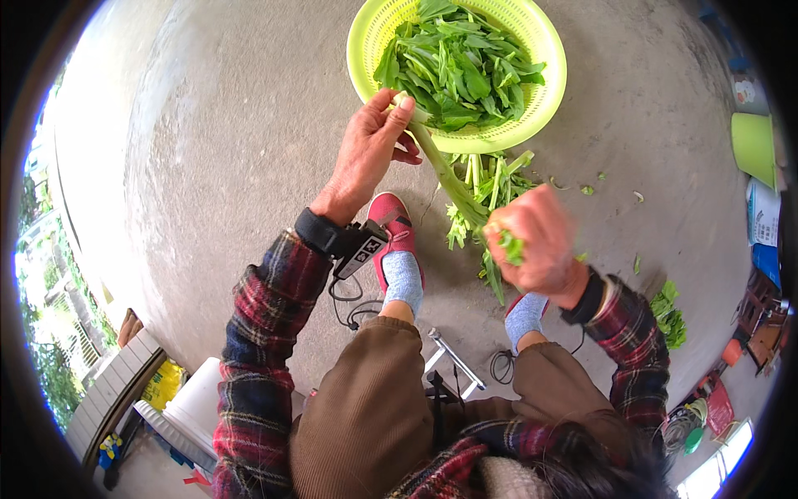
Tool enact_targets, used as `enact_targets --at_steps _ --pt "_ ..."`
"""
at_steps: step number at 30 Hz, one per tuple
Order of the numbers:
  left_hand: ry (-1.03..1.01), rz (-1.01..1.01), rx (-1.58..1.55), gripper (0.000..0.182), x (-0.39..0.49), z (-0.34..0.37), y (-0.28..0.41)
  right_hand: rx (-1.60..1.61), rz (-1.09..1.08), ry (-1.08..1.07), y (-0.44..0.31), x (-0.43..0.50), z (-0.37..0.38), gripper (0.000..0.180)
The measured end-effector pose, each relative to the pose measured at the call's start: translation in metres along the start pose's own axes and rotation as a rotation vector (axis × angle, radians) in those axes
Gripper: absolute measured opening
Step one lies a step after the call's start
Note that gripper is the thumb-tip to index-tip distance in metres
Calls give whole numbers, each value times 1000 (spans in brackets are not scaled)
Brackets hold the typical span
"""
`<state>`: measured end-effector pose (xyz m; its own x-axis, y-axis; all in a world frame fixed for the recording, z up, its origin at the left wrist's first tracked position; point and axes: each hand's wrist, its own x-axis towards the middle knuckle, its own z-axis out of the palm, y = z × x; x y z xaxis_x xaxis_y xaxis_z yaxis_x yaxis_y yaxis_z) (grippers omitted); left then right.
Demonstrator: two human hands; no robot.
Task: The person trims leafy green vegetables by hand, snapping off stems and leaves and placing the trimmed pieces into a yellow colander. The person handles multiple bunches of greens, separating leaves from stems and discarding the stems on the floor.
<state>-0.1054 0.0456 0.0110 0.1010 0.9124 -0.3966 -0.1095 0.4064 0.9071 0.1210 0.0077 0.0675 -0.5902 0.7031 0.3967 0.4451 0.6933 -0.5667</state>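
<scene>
A thick green vegetable stalk (446,171) stretches between my two hands, below the near rim of a yellow-green plastic colander basket (552,81). My left hand (374,137) pinches its pale upper end between thumb and fingers. My right hand (536,240), blurred, is closed around its leafy lower end, with a bit of green leaf showing at the fist. Loose green leaves (461,68) fill much of the basket. Beneath the stalk, a pile of stalks and leaf scraps (495,178) lies on the concrete floor.
More leaves (668,315) lie on the floor at the right, beyond my right forearm. A folding stool's metal frame (455,362) and black cables (355,312) are between and beside my legs. A green bucket (753,150) stands at the far right, a white container (196,405) at lower left.
</scene>
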Motion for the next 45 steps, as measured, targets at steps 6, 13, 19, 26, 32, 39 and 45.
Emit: enact_targets --at_steps 6,13,19,26,32,39,45 --pt "-4 -48 27 35 1 6 -2 -274 6 84 89 65 5 40" --pt "114 -155 -114 29 10 14 -7 442 646 -313 51 -16 5 50" --pt "-13 -247 -26 46 2 42 -4 936 892 -399 28 -46 5 38" --pt "-375 -346 -11 34 -10 76 -20 1071 969 -447 44 -72 -2 37" --pt "-333 -352 5 31 -13 80 -20 1481 1230 -286 43 -89 -14 33" --pt "-272 -345 49 25 -3 87 -26 1348 1058 -407 29 -100 -34 33" --pt "-222 -351 32 23 -2 88 -37 1084 1185 -522 27 -118 -24 23"
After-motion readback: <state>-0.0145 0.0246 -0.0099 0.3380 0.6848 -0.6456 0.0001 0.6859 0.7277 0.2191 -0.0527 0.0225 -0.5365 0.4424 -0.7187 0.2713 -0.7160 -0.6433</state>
